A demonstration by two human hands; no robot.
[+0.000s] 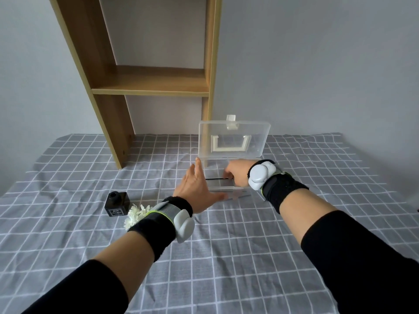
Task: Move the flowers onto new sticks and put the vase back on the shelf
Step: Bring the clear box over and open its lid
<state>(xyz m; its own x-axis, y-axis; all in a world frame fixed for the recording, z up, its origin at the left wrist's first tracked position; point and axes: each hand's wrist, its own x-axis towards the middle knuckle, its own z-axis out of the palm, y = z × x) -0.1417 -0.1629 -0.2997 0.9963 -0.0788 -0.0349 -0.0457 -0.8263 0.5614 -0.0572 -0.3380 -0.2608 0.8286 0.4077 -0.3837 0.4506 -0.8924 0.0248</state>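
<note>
Both hands are at the clear plastic box (226, 177), its lid propped upright. The left hand (197, 189) is spread wide against the box's side, steadying it I think, while the right hand (235, 175) reaches inside, fingers closed around thin black sticks (216, 178). Nearby, the black vase (117, 203) sits empty on the checked cloth (226, 257), white flowers (136, 215) just beside it, the shelf (149, 87) waiting bare.

The only writing sits on a small label on the front face of the black square vase (117, 203): a few lines of pale print, too small and blurred to read. No other text, brand, number or sign shows anywhere.
</note>
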